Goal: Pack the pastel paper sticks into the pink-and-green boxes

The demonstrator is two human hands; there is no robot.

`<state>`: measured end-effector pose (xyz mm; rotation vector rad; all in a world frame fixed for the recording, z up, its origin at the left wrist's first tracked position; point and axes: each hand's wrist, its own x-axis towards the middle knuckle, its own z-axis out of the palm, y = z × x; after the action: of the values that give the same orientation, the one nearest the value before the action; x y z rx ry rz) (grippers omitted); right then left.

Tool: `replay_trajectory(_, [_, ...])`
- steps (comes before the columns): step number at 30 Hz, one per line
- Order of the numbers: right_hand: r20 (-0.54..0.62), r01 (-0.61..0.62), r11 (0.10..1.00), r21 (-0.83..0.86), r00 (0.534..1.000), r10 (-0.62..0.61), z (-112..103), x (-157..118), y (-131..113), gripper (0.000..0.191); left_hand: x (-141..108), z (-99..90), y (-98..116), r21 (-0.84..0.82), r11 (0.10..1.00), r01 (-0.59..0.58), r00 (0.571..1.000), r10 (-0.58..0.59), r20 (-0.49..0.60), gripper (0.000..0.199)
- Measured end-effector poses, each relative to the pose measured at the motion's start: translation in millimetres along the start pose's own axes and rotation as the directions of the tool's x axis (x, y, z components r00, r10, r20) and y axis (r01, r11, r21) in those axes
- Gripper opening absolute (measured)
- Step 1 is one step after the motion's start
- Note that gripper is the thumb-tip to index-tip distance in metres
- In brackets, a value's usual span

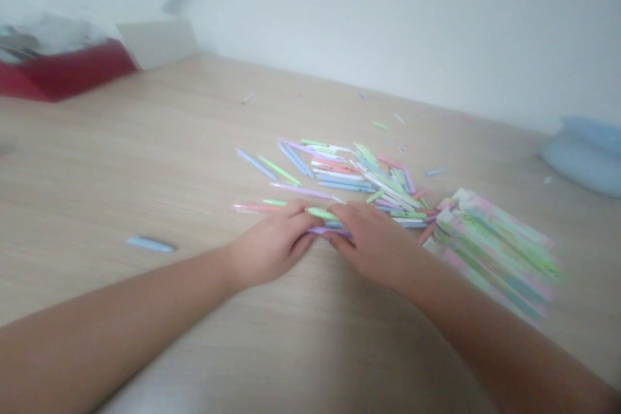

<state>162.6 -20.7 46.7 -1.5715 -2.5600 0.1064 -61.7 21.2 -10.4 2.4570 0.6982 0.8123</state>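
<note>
Resting on pastel sticks (323, 213), left hand (272, 249) and right hand (373, 242) nearly meet.

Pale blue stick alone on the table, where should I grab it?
Grip the pale blue stick at its middle from above, finger and thumb on its long sides: it lies flat and alone on the wooden table, so nothing blocks you.

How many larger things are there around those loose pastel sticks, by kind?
Hands, left and right: 2
Stack of pastel packets: 1
Red container: 1
White panel: 1
Pale blue object: 1
Total: 6
</note>
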Motion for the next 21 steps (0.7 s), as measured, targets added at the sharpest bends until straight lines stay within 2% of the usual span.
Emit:
replay_trajectory(7, [0.088, -0.051, 0.984, 0.173, 0.995, 0.036, 4, 5, 6, 0.023, -1, 1.9, 2, -0.009, 1.000, -0.024, 1.000, 0.024, 0.008, 0.022])
replay_trajectory(13, [0.105, -0.046, 0.995, 0.087, 0.994, 0.037, 19, 13, 10, 0.019, -5, 0.2, 0, 0.068, 0.996, -0.054, 0.996, 0.049, 0.070, 0.019])
replay_trajectory(18, [0.081, -0.033, 0.999, -0.022, 0.996, 0.035, 26, 13, 10, 0.017, -5, -2.2, 7, 0.332, 0.933, -0.143, 0.990, 0.136, 0.043, 0.022])
replay_trajectory(21, [0.079, -0.029, 0.995, -0.094, 0.996, 0.037, 24, 11, 6, 0.019, -2, -15.8, 29, 0.484, 0.860, -0.160, 0.984, 0.180, 0.004, 0.025])
